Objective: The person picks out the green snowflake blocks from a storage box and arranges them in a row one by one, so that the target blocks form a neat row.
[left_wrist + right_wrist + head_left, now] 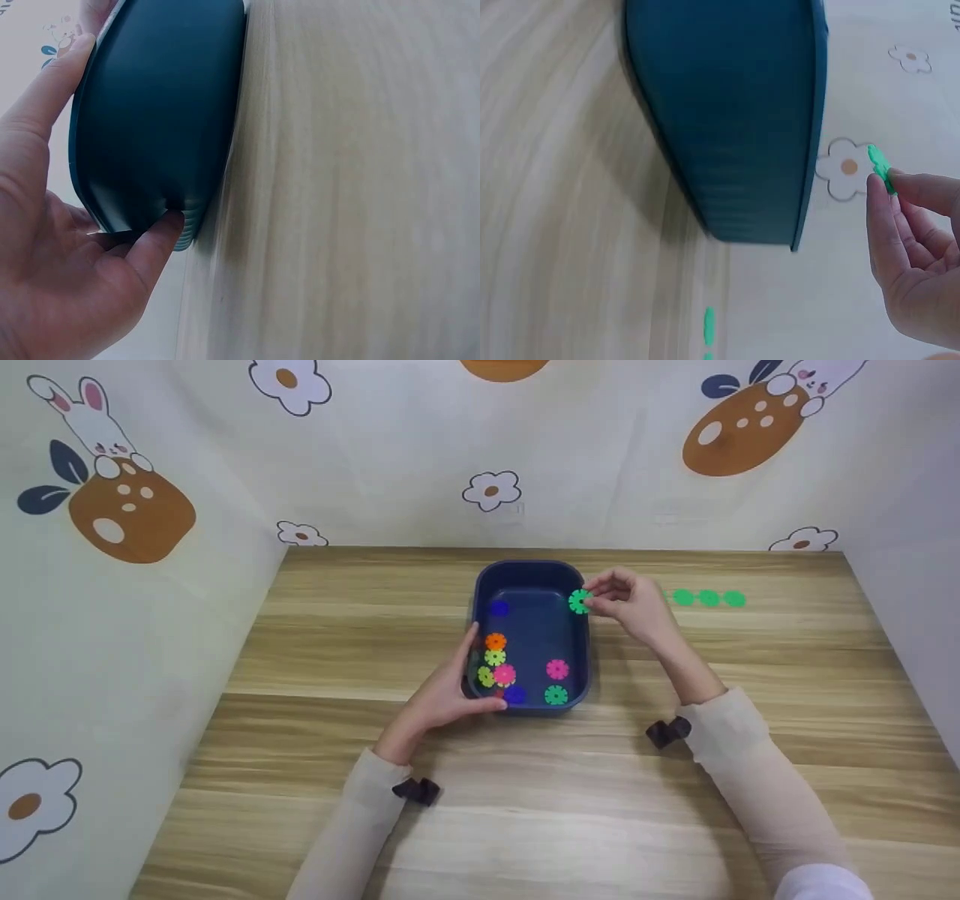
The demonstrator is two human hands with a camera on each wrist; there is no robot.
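A dark blue plastic bin [534, 630] stands on the table. My left hand [442, 694] grips its near left corner, thumb at the near rim and fingers along the left side; the left wrist view shows the bin's outer wall [157, 120] between them. Between thumb and fingertips, my right hand [634, 604] pinches a green snowflake disc [580, 601] over the bin's right rim. The right wrist view shows this green disc [880, 166] nearly edge-on. Inside the bin lie several more discs, among them a pink one [557, 669], an orange one [496, 641] and a green one [556, 695].
Right of the bin, several green discs [709, 598] lie in a row on the wooden table [337, 660], partly behind my right hand. A patterned wall covering [390, 457] rises along the table's back and sides. Dark straps [667, 732] sit at both wrists.
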